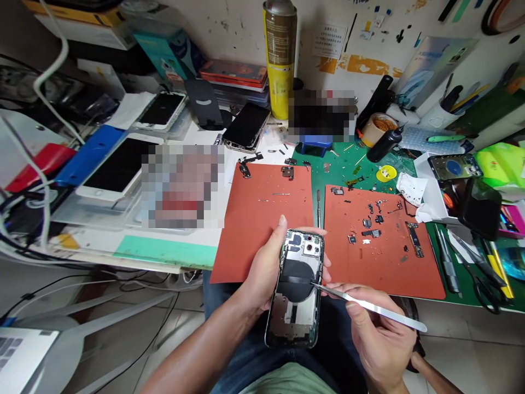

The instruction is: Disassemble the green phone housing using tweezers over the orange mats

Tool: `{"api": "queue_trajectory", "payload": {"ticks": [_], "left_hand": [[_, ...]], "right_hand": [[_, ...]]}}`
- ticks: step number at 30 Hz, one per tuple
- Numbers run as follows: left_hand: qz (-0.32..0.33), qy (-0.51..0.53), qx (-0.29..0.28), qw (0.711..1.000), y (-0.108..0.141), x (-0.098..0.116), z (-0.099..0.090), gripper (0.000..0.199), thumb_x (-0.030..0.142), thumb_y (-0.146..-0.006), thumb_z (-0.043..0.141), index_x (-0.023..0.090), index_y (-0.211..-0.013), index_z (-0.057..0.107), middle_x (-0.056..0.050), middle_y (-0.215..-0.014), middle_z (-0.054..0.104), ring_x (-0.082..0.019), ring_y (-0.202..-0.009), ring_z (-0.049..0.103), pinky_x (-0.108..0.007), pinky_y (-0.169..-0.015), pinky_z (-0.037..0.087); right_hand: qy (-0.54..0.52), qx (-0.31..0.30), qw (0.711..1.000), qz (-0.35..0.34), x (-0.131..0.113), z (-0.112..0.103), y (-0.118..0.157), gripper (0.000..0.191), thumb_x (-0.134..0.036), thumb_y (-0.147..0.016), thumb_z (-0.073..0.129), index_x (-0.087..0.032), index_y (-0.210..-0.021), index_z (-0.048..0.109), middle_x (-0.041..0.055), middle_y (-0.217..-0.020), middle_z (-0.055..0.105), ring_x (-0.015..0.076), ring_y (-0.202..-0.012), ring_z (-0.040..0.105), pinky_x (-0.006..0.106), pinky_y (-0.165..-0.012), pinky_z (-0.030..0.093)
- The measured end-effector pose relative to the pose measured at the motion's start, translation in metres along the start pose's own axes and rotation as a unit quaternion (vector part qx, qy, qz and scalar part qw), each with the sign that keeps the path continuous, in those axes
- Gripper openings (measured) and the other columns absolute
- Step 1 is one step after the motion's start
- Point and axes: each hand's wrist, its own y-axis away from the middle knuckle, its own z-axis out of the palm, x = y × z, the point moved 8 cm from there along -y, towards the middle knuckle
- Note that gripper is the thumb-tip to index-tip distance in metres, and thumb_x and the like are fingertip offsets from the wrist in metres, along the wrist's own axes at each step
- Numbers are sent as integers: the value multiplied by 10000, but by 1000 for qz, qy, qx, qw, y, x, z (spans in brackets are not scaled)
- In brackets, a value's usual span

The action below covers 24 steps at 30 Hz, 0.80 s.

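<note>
An opened phone housing (296,323) is held at an upright slant in my left hand (266,268), with the thumb along its left edge and fingertips showing at its right edge. A round black pad lies inside the housing, below the camera opening. Metal tweezers (385,313) are pinched in my right hand (379,334); their tip meets the right side of the black pad. Whether the tips grip anything is too small to tell.
Two reddish-brown mats (241,230) (394,273) carry small phone parts and screws. A metal pick (319,208) lies between them. Scissors (488,287) and a screwdriver (448,262) are at right. A yellow spray can (280,82) stands behind; phones (123,164) lie at left.
</note>
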Motion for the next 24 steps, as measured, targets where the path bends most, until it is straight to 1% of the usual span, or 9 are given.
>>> {"api": "queue_trajectory", "payload": {"ticks": [6,11,14,16,19,21,22,24], "left_hand": [[7,-7,-7,1000,0,0,2,738,700,-1092,329,117,-1322,720,-183,-877,805,-303,-699,795,-426,-628,664],[12,-12,-5,1000,1,0,3,728,705,-1092,330,137,-1323,721,-162,-852,803,-288,-681,793,-396,-595,659],[16,-19,-9,1000,2,-1,4,728,713,-1087,338,142,-1332,718,-151,-845,799,-289,-676,792,-399,-590,662],[25,-23,-9,999,2,0,5,719,707,-1089,346,141,-1327,720,-149,-854,800,-285,-687,795,-393,-601,664],[34,-24,-4,999,2,2,6,715,687,-1103,324,130,-1300,728,-158,-870,801,-275,-697,796,-375,-607,660],[28,-22,-1,999,2,2,7,724,672,-1111,296,122,-1285,733,-169,-874,802,-277,-688,794,-376,-597,659],[26,-19,2,999,3,3,6,725,668,-1111,293,118,-1274,737,-174,-871,801,-280,-682,793,-380,-592,660],[25,-15,18,999,5,4,4,707,660,-1106,327,110,-1251,747,-182,-866,804,-295,-678,794,-408,-598,672]], "right_hand": [[-4,22,1000,6,-5,-4,-1,299,-28,-956,749,-236,-1153,834,58,-1018,851,276,-938,863,415,-825,753],[26,17,1000,-3,-13,-4,-3,343,-16,-953,744,-265,-1174,828,43,-1033,859,245,-942,859,370,-850,744],[46,20,999,-8,-15,-5,-3,353,-23,-937,769,-282,-1168,833,38,-1021,866,234,-909,860,330,-812,736],[53,24,998,0,-14,-6,-2,329,-38,-930,789,-280,-1148,838,40,-1005,865,234,-895,858,320,-793,731],[31,35,999,22,-13,-6,-3,250,-93,-963,787,-267,-1136,836,45,-999,852,232,-918,852,337,-836,726],[-4,51,998,34,-15,-8,-5,157,-171,-1018,752,-253,-1127,829,53,-1001,833,233,-945,845,363,-876,722],[-22,61,997,39,-17,-10,-7,120,-214,-1044,730,-245,-1112,825,57,-991,820,230,-938,840,365,-866,721],[-55,77,994,58,-20,-15,-10,135,-290,-1078,691,-228,-1055,809,59,-958,799,203,-848,824,325,-771,709]]}}
